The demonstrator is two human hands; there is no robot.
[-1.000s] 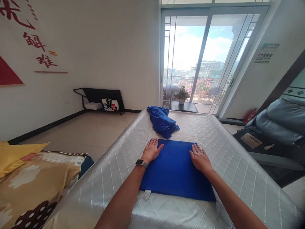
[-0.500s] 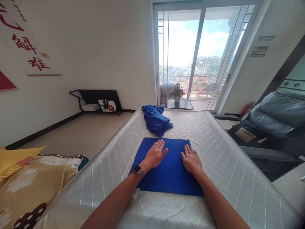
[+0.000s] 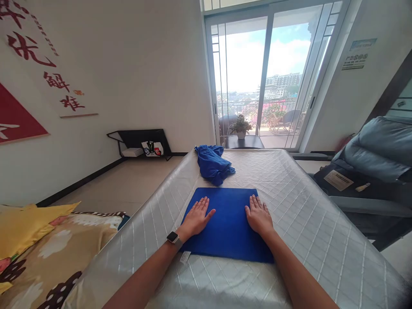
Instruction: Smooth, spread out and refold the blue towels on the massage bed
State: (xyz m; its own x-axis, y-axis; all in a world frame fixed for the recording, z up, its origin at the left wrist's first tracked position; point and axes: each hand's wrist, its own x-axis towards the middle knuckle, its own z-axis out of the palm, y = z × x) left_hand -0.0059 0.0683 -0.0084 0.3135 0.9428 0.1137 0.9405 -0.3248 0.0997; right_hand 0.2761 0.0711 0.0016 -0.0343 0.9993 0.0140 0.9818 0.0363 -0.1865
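A blue cloth [image 3: 227, 225], folded into a flat rectangle, lies in front of me with a white label [image 3: 185, 257] sticking out at its near left corner. My left hand [image 3: 195, 219] rests palm down on the left part of the cloth, fingers stretched out and thumb apart. On the right edge lies my right hand [image 3: 259, 214], also flat, with its fingers extended. Neither hand grips anything. Beyond the folded piece sits a crumpled blue cloth [image 3: 213, 165], touched by neither hand.
Silvery quilted material [image 3: 309, 223] covers the surface beneath the cloths. To the left are a patterned brown blanket [image 3: 61, 244] and a yellow pillow [image 3: 32, 223]. A grey-blue armchair [image 3: 380, 150] stands at the right. Behind the far edge, a potted plant [image 3: 240, 125] stands before a glass door.
My left hand has slid left across the folded cloth, from nearer its middle to its left side. The right hand stays in place. My view has turned slightly left.
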